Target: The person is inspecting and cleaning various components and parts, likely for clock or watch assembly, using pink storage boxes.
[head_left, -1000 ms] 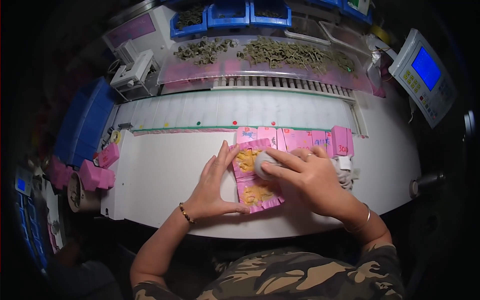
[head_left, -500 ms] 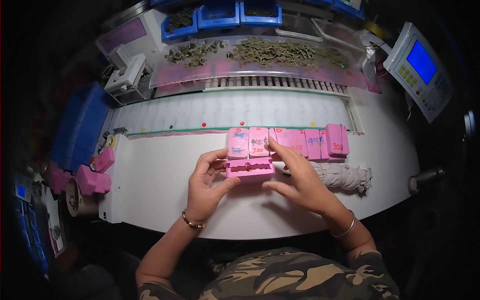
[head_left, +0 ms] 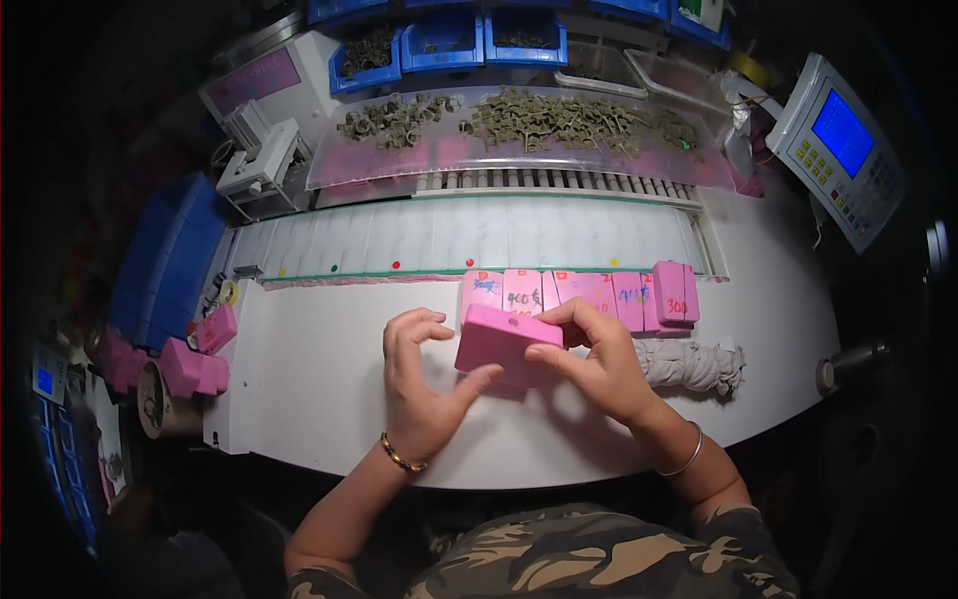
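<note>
I have the right hand (head_left: 604, 361) clamped on the pink block (head_left: 499, 339), holding it tilted over the table (head_left: 319, 399), thumb on its near face. On the block's left side, the left hand (head_left: 423, 387) curves with fingers apart; I can't tell whether its thumb touches. Just beyond I see more pink blocks (head_left: 593, 296), and a grey cloth (head_left: 694, 367) lies to the right

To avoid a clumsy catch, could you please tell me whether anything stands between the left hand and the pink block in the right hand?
Nothing visible stands between the left hand and the pink block in the right hand. The grey cloth lies off to the right.
</note>
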### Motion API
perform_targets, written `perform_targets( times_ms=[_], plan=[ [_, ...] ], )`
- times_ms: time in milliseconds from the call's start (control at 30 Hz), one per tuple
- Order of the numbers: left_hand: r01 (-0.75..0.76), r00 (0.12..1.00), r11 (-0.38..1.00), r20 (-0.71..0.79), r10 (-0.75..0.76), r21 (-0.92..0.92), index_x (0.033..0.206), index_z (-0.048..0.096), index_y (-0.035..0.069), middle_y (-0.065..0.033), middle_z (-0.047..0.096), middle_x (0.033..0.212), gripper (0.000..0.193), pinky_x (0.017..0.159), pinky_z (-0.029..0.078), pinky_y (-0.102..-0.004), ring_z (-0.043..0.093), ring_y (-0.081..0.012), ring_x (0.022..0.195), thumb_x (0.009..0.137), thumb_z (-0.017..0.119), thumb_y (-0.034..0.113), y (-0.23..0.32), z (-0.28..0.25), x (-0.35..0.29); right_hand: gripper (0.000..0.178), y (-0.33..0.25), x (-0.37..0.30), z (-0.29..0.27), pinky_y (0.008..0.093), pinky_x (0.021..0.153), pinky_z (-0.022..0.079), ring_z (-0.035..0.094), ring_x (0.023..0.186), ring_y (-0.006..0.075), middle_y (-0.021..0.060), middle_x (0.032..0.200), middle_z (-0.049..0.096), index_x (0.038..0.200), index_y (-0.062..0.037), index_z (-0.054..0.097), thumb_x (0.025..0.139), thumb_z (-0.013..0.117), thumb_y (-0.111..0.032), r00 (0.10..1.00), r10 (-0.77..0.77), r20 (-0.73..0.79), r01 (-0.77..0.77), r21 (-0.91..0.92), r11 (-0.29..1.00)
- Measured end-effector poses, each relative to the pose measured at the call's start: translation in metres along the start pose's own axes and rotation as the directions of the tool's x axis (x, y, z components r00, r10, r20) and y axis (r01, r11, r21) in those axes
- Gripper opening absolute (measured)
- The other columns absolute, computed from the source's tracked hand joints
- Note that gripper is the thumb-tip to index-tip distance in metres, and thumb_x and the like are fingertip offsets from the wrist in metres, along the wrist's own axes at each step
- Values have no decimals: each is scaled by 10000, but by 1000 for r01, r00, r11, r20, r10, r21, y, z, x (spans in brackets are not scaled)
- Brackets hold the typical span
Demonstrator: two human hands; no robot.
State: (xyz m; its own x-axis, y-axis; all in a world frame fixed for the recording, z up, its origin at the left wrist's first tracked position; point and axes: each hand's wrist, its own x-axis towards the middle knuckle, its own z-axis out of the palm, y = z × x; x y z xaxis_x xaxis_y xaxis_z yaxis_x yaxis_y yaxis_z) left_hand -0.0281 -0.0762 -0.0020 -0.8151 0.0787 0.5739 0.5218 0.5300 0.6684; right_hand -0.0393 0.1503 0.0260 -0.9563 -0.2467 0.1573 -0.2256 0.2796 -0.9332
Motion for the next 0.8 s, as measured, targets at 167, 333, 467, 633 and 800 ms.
perform_targets(
  times_ms=[167, 333, 467, 633, 800],
  plan=[
    [-78, 997, 975, 33, 73, 207, 1145, 497, 68, -205, 465, 1272, 695, 1049, 383, -469, 445, -376, 1229, 639, 909, 307, 22, 18, 17, 282, -9, 18, 9, 257, 804, 529, 628, 884, 98, 52, 1018, 672, 1109, 17, 624, 906, 756, -129, 981, 191, 33, -188, 405, 895],
    [249, 968, 947, -17, -251, 205, 1161, 509, 74, -151, 530, 1210, 613, 1050, 383, -456, 471, -352, 1200, 684, 833, 282, -48, 9, 67, 547, -11, 9, -15, 321, 962, 500, 573, 1189, 178, 118, 1306, 601, 1371, -5, 513, 898, 756, -132, 994, 88, 59, -101, 299, 949],
    [390, 918, 796, -269, -292, 463, 1159, 549, 90, -136, 543, 1233, 620, 1078, 358, -458, 460, -340, 1230, 694, 845, 373, -148, -31, 96, 632, -14, -7, -66, 362, 992, 485, 571, 1228, 241, 146, 1329, 596, 1410, -20, 501, 847, 771, -118, 986, -48, -162, 24, -145, 989],
    [327, 945, 749, -195, -263, 576, 1178, 604, 106, -133, 542, 1310, 620, 1070, 370, -470, 449, -359, 1264, 723, 848, 448, -166, -18, 108, 701, -2, -33, -144, 401, 1044, 451, 519, 1292, 302, 163, 1401, 541, 1411, -29, 502, 789, 802, -149, 952, 68, -300, -207, -464, 861],
    [314, 948, 728, -160, -275, 609, 1217, 596, 111, -153, 528, 1344, 604, 1063, 380, -505, 450, -365, 1273, 778, 817, 460, -189, -21, 113, 780, 22, -37, -183, 425, 1141, 362, 433, 1367, 331, 165, 1483, 466, 1434, -46, 485, 745, 827, -174, 995, 29, -92, -84, -680, 729]
  ],
)
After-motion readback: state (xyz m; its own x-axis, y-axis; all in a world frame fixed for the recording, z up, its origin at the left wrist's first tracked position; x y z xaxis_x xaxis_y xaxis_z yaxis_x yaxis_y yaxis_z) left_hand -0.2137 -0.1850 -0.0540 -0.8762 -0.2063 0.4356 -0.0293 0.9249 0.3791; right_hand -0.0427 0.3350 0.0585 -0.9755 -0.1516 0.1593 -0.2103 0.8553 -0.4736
